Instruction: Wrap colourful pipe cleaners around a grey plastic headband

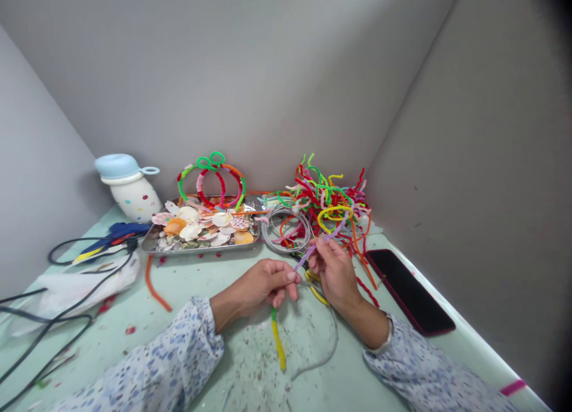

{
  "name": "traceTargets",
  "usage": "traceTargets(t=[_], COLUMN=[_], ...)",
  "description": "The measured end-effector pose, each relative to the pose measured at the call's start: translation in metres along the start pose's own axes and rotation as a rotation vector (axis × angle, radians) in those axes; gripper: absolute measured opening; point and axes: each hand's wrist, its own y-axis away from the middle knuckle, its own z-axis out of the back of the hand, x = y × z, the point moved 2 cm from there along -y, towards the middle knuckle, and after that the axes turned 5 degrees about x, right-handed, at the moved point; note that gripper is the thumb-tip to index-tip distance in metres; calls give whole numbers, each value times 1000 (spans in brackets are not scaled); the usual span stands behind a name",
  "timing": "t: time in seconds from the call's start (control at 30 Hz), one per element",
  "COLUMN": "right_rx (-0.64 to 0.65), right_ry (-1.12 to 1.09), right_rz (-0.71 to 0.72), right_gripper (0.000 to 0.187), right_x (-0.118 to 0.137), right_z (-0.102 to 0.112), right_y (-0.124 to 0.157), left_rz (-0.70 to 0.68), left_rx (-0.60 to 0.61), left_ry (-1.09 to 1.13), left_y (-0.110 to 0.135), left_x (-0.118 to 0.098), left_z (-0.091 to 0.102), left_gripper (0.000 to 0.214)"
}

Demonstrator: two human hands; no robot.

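A purple pipe cleaner (pixel 305 258) runs between my two hands, its far part rising beyond the right one. My left hand (pixel 271 278) pinches its lower end, together with a grey wire (pixel 334 334) that curves down to the right. Below the left fingers hangs a piece wrapped in green and yellow pipe cleaner (pixel 277 340); its join with the wire is hidden. My right hand (pixel 333 272) closes its fingertips on the purple pipe cleaner. Partly behind that hand lie yellow-handled pliers (pixel 316 290).
At the back stand a metal tray (pixel 179 248) of seashells, pipe-cleaner rings (pixel 199 182), a wire coil (pixel 286 248) and a pipe-cleaner heap (pixel 330 197). A phone (pixel 409 290) lies right. Left are a white bottle (pixel 134 197), black cables (pixel 67 316) and a plastic bag (pixel 84 287).
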Motion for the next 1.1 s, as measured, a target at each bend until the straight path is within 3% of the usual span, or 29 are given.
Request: traceTargets(t=[0.57,0.77,1.1], right_rx=[-27,6,18], right_ry=[-140,-149,-110], right_rz=[-67,-48,-29], right_gripper=[23,22,24], right_x=[6,11,7], right_z=[-5,-4,-3], right_y=[0,-2,-1], left_rz=[42,-2,61], left_rx=[56,-21,52], left_ry=[-80,82,267], left_y=[3,4,3], left_x=[-9,-6,-2], left_z=[0,1,5], left_gripper=[23,24,34])
